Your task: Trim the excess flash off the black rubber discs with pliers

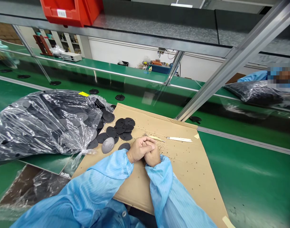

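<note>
My left hand (137,150) and my right hand (153,155) are clasped together over the cardboard sheet (182,164), fingers folded against each other. No object shows between them. Just beyond the hands lies a thin yellowish tool (156,138), and to its right a white-handled knife (180,139). Left of my hands several black oval discs (120,123) lie in a loose pile. One greyer disc (108,145) with raised marks rests at the pile's near side. Small black crumbs are scattered over the cardboard.
A large clear bag (40,122) full of black discs fills the left side. A metal post (230,63) slants up on the right to a shelf (159,23) with a red bin (71,11). Another person (254,76) is partly visible far right, behind a dark bag (256,92).
</note>
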Available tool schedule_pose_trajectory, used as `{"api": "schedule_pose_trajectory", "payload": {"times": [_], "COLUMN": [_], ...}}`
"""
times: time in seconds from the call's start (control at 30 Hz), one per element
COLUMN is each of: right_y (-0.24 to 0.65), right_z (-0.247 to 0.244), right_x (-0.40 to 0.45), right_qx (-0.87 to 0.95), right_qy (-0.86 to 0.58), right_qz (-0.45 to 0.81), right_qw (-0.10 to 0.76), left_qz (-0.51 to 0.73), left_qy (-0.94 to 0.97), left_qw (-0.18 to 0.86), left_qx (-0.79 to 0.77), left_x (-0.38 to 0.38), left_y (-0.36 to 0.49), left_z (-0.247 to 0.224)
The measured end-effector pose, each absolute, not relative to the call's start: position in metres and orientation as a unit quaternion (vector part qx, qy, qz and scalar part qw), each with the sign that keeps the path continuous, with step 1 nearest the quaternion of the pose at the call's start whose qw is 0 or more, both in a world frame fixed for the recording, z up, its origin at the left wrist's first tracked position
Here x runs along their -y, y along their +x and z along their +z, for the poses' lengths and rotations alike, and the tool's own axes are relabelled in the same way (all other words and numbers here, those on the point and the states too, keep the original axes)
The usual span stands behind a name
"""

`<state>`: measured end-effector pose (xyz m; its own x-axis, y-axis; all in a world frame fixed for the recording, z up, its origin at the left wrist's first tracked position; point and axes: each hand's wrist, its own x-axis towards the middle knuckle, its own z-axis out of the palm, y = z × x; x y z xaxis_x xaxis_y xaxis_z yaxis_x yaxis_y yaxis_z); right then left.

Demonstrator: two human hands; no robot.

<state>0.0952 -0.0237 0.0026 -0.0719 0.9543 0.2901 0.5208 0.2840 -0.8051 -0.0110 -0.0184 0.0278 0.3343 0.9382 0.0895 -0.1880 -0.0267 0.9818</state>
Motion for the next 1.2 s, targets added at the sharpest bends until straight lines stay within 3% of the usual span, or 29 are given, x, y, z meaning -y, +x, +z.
{"api": "schedule_pose_trajectory", "payload": {"times": [1.2], "right_y": [0.0944], "right_z": [0.0030], "right_x": [0.0235], "right_qx": [0.698], "right_qy": [-0.513], "right_qz": [0.251], "right_qw": [0.431], "left_qz": [0.473], "left_qy": [0.552], "left_qw": [0.593], "left_qx": [-0.346], "left_x": [0.0168], "left_y": [-0.0100], "left_z": [0.0224]}}
